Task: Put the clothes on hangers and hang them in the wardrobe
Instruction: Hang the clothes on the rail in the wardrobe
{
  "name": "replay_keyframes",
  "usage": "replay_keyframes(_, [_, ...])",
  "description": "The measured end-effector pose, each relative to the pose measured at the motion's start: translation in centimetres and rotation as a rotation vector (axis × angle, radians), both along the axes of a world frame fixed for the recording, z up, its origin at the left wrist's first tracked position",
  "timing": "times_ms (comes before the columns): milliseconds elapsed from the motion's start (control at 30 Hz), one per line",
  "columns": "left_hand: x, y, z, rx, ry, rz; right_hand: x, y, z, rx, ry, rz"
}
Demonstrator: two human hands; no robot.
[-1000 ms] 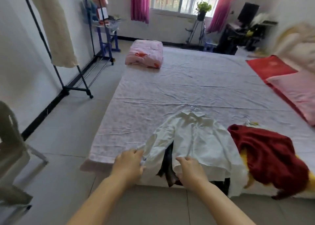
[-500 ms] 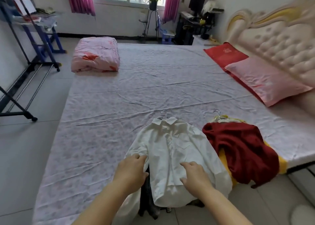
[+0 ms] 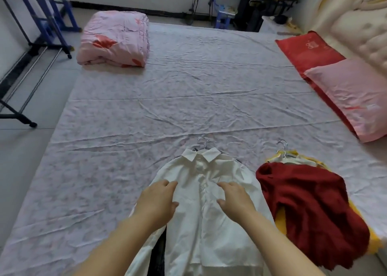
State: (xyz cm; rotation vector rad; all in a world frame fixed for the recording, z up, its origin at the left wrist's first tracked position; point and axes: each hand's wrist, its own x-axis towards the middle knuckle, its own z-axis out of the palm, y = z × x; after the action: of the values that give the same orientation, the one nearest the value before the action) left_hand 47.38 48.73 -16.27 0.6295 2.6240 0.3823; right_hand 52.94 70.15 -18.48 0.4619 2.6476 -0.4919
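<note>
Creased lilac bedsheet [image 3: 188, 100] beneath smooth white collared shirt [image 3: 209, 234]

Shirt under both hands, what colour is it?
The shirt is plain white; the head view shows it best.

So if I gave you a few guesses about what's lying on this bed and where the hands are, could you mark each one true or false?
1. The white shirt lies on the bed with a hanger hook showing above its collar. True.
2. Both hands are on the dark red garment. False: the left hand and right hand are on the white shirt's front; the dark red garment lies beside it, untouched.
3. A folded pink quilt sits at the bed's far left corner. True.
4. The dark red garment is on the floor. False: it lies on the bed, over a yellow garment.
</note>
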Motion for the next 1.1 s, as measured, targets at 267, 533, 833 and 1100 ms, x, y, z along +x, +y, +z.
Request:
replay_keyframes(267, [-7.0,7.3,-6.4,-0.012,-0.018,0.194,-15.7,9.3,-9.8,-0.106,-0.079,0.068])
replay_keyframes(533, [-10.8,10.0,-12.4,-0.039,-0.05,0.269,-25.7,11.6,-21.0,-0.072,-0.148,0.135])
replay_keyframes(833, [-12.9,10.5,-15.5,-0.077,0.0,0.199,-30.0,12.2,-27.1,0.059,-0.165,0.051])
replay_keyframes(1100, [-11.7,10.5,-16.3,-0.088,-0.023,0.255,-29.0,12.5,-26.1,-0.073,-0.066,0.034])
